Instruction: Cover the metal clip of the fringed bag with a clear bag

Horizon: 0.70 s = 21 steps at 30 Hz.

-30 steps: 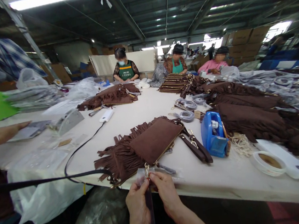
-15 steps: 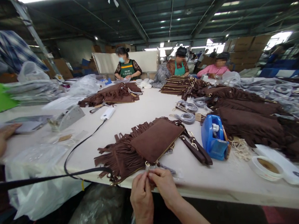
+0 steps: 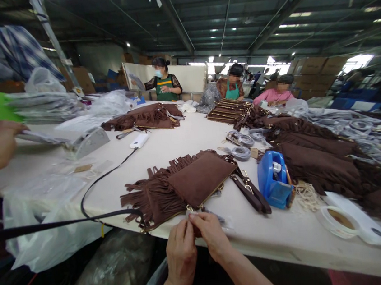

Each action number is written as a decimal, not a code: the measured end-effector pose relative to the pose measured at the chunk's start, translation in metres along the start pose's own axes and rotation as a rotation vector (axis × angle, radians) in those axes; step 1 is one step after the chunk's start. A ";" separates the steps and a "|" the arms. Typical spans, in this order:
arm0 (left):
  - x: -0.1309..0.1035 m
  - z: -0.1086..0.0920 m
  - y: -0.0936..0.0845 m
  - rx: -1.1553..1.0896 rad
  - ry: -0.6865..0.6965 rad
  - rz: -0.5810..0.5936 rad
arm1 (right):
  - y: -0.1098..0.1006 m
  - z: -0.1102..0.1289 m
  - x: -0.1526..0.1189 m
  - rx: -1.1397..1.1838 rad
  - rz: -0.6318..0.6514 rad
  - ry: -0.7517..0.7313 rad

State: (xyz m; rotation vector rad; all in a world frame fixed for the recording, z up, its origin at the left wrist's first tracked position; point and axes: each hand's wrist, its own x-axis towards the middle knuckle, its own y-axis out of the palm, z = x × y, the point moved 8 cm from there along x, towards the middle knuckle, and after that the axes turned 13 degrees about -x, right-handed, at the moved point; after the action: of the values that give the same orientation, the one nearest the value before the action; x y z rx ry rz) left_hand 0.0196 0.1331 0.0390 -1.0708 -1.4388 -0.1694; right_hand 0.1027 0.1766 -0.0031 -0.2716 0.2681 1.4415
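Note:
At the table's front edge, a brown fringed bag (image 3: 203,177) lies flat, its zipper side toward me. My left hand (image 3: 181,252) and my right hand (image 3: 211,233) meet just below the bag's near corner, beside a small metal ring. Both are closed in a pinch on something small, mostly hidden by the fingertips. Brown straps (image 3: 252,192) with metal clasps lie right of the bag. Further right stands a blue tape dispenser (image 3: 273,179).
On the right are a tape roll (image 3: 338,222), white string (image 3: 307,197) and piled brown bags (image 3: 318,161). A black cord (image 3: 102,181) crosses the left side. Another person's hand (image 3: 1,142) is at far left; several people sit or stand beyond the table.
The view has shifted slightly. My hands stay pinched together near the bag's corner. The person's hand at far left has risen with a plastic-covered item, and the person behind the table has lifted a sheet.

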 end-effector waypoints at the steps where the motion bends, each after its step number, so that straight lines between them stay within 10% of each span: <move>1: -0.002 0.001 0.001 -0.030 -0.017 -0.003 | -0.001 -0.002 0.002 -0.006 -0.015 0.002; 3: -0.007 0.013 0.003 -0.179 -0.189 0.000 | -0.004 -0.005 0.006 -0.020 -0.027 0.008; 7: -0.044 0.061 0.022 -0.796 -1.065 0.066 | -0.007 -0.008 0.011 -0.060 0.007 0.022; 10: -0.058 0.058 0.036 -1.251 -1.480 0.161 | -0.007 -0.007 0.012 -0.081 0.038 0.022; 15: -0.046 0.046 0.050 -1.537 -1.576 0.293 | -0.005 -0.001 0.010 -0.105 0.110 0.004; 21: -0.046 0.048 0.065 -1.375 -1.555 0.312 | -0.006 -0.002 0.011 -0.142 0.151 0.012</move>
State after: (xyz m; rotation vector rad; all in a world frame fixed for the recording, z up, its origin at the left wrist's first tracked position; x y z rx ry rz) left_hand 0.0205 0.1786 -0.0422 -2.9294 -2.5019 -0.0542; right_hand 0.1097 0.1853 -0.0080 -0.3824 0.1996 1.6120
